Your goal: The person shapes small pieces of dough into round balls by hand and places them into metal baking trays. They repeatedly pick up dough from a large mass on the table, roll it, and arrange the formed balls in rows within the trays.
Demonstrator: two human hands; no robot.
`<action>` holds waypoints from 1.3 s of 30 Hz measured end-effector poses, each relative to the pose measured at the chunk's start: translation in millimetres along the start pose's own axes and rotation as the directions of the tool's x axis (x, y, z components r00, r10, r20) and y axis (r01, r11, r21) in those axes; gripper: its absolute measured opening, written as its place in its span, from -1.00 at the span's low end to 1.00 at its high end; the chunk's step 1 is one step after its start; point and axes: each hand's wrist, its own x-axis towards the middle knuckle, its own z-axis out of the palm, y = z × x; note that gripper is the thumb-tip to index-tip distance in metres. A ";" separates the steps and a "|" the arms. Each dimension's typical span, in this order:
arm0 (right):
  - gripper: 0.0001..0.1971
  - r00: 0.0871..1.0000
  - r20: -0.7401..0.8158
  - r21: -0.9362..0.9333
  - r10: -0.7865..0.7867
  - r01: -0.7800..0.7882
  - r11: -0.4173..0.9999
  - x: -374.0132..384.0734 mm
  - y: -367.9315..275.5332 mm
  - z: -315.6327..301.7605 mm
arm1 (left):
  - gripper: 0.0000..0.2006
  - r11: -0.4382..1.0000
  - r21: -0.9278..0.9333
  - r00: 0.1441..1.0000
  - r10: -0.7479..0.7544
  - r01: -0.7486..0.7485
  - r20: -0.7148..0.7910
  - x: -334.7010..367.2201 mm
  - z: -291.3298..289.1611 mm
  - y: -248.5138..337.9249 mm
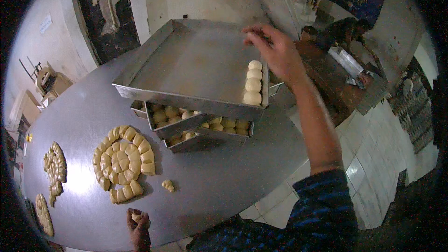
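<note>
My right hand (pixel 275 51) is over the right side of a large metal baking tray (pixel 140 88), fingers stretched apart with nothing visible between them. Just below it, a short row of smooth dough balls (pixel 253 85) runs along the tray's right wall. My left hand (pixel 138 228), low at the table's near edge, is closed round a small dough piece (pixel 136 216). Ahead of that hand lies a spiral of cut dough pieces (pixel 122 156), pale yellow and glossy. A small loose dough scrap (pixel 168 185) sits to the spiral's right.
Beneath the large tray, smaller trays (pixel 179 128) of dough balls are stacked crosswise on the metal table (pixel 210 177). More cut dough (pixel 56 168) lies at far left, with another batch (pixel 44 214) nearer. At back right, a person (pixel 347 32) bends beside a long metal pan (pixel 346 62).
</note>
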 end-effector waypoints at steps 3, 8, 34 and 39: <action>-0.74 0.970 0.175 0.011 -0.168 0.169 0.986 -94.6 -58.9 63.3 | -0.83 0.997 -0.009 0.991 -0.073 0.073 -0.116 -1.7 37.8 4.8; -0.62 0.830 0.522 0.319 -0.196 0.024 0.948 -245.6 -75.0 186.4 | -0.43 0.757 -0.319 0.565 -0.079 0.570 0.821 -9.3 74.9 2.5; -0.81 0.938 0.192 -0.366 0.288 -0.204 0.908 -308.3 59.7 147.3 | -0.77 0.852 0.519 0.816 -0.259 -0.059 0.517 9.8 -4.1 -3.4; -0.85 0.916 -0.048 -0.470 0.399 -0.374 0.800 -276.8 109.4 148.9 | -0.78 0.671 0.577 0.633 -0.203 -0.465 0.747 9.5 78.5 -16.4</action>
